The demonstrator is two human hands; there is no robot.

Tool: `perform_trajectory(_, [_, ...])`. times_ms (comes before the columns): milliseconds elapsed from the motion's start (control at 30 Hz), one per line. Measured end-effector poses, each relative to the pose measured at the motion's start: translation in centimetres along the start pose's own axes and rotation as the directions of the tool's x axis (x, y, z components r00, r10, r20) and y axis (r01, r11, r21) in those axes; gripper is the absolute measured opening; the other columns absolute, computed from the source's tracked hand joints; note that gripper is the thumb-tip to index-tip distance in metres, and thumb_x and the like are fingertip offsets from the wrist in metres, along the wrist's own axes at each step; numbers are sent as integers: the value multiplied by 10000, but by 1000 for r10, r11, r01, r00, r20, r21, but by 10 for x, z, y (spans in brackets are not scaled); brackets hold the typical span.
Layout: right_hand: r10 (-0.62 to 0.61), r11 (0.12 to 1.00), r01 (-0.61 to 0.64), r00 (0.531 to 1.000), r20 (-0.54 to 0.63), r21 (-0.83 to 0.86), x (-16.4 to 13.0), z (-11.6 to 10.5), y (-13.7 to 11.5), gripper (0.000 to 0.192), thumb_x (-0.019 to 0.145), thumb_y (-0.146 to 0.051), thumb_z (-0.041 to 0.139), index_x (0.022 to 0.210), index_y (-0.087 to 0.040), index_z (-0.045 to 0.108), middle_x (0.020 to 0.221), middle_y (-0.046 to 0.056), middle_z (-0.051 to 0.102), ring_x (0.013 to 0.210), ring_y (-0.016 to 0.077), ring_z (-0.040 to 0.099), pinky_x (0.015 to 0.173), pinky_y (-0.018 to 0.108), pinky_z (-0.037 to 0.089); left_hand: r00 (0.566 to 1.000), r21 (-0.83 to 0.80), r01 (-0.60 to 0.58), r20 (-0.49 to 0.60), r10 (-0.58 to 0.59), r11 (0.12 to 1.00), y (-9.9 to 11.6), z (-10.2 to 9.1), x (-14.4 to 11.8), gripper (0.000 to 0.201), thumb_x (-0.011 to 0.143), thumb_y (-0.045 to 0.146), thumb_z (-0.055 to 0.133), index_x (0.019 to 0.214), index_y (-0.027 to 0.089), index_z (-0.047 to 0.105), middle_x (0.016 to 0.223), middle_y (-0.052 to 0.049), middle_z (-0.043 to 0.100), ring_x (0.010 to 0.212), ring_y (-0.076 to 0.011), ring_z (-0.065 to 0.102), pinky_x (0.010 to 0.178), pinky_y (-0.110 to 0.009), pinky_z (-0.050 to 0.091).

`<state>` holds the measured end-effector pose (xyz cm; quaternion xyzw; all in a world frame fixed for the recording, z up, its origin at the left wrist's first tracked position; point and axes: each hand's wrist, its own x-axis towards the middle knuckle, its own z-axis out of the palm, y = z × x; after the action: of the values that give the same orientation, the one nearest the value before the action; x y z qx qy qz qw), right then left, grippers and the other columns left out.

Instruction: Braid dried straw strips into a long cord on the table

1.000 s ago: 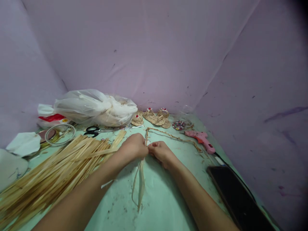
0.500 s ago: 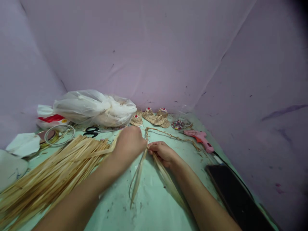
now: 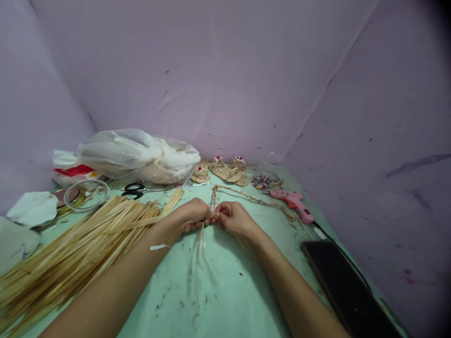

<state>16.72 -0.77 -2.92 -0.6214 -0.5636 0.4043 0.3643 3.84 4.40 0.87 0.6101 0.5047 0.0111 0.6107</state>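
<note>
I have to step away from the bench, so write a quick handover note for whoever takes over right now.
Left hand and right hand both pinch the straw braid at its working end. Loose strands hang toward the person, blurred.
Done: a plaited length runs back and right toward the pink glue gun.
Left: the loose strands are unplaited.
Spare straw strips lie left, scissors behind them, small woven sandals by the wall.

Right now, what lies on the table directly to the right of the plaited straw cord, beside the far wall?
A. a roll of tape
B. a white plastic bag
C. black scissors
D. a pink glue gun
D: the pink glue gun lies just right of the plaited straw cord, while the scissors, tape roll and plastic bag all sit on the left side.
</note>
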Motion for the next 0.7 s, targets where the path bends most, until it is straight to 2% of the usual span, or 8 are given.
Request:
perform_trajectory(100, [-95,984,88,995,-35,-153,1,3,7,83,677,-210,467,646,-157,522,510,-20,539,467,78,437,450,181,281,1000,62,13,24,-14,998,-1,-2,2,155,639,227,480,533,121,519,286,61,278,263,-33,177,322,-181,91])
perform_trajectory(200, [-87,982,78,995,-46,-170,1,4,8,99,687,-221,461,658,-154,527,517,-15,542,473,79,446,445,176,280,998,21,27,61,-28,999,-2,-2,3,130,623,180,452,518,122,504,282,60,278,265,-30,178,325,-176,95])
perform_trajectory(300, [-10,998,10,1000,10,-54,-1,0,3,78,662,-169,449,647,-149,523,489,-24,525,441,69,420,430,168,283,999,-56,1,54,2,998,-2,2,2,106,608,186,463,516,134,473,326,58,327,278,-29,214,325,-173,119])
perform_trajectory(400, [101,994,-105,988,121,28,-5,-6,-3,80,626,-146,464,624,-134,543,481,-18,540,410,56,380,419,163,285,999,1,-20,-26,20,1000,-1,7,-1,113,584,215,494,504,142,466,334,59,338,284,-39,238,325,-187,141])
perform_trajectory(467, [159,987,-160,978,138,-7,-7,-9,-6,94,604,-158,487,612,-122,573,486,-7,555,403,52,366,406,164,275,996,65,-15,-82,21,998,0,9,-3,140,575,224,499,470,145,451,315,59,315,286,-43,241,328,-195,148])
perform_trajectory(567, [215,968,-207,975,48,-140,-7,-11,-8,112,571,-171,504,575,-118,603,469,-6,537,411,58,369,398,170,267,992,116,-46,-108,59,992,2,11,-6,128,552,182,478,438,145,434,305,58,299,286,-43,232,330,-202,136])
perform_trajectory(700, [171,942,-181,984,-58,-281,-8,-17,-11,96,553,-198,523,541,-136,596,435,-25,466,426,68,369,403,180,260,983,100,-142,-104,152,985,-1,12,-2,88,522,118,441,437,139,436,304,63,283,295,-38,207,338,-200,115])
